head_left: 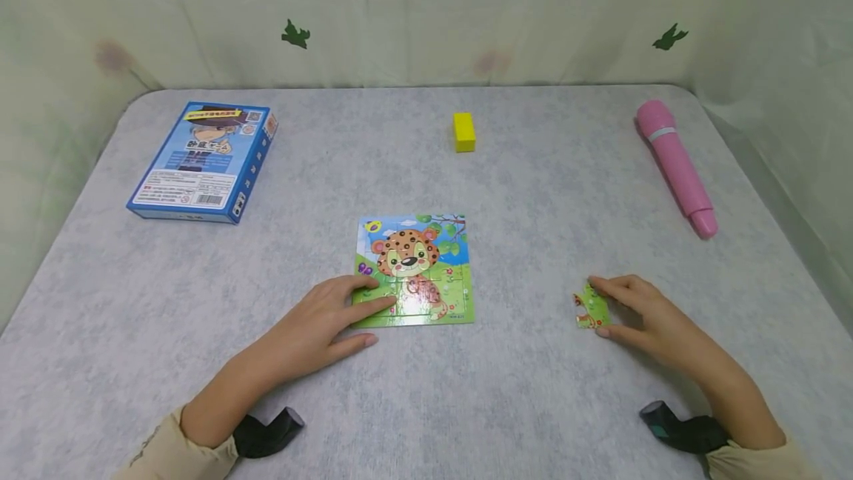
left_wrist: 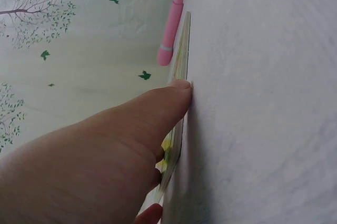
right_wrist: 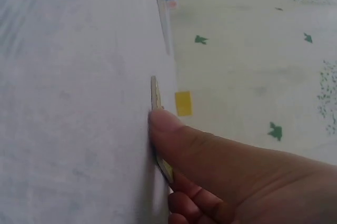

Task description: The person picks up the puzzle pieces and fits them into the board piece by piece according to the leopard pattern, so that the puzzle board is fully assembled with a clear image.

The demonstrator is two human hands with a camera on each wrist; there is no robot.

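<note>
A square jigsaw puzzle with a spotted leopard cub on grass lies flat near the middle of the table. My left hand rests at its lower left, two fingertips on the picture and the thumb by its front edge. The left wrist view shows the thumb beside the puzzle's thin edge. To the right, my right hand pinches a small green puzzle piece with red marks between thumb and finger. From the right wrist, that piece appears edge-on, close to the tabletop.
A blue printed box lies at the back left. A small yellow block stands at the back middle. At the back right is a pink wand-shaped object. A pale patterned curtain hangs behind the table.
</note>
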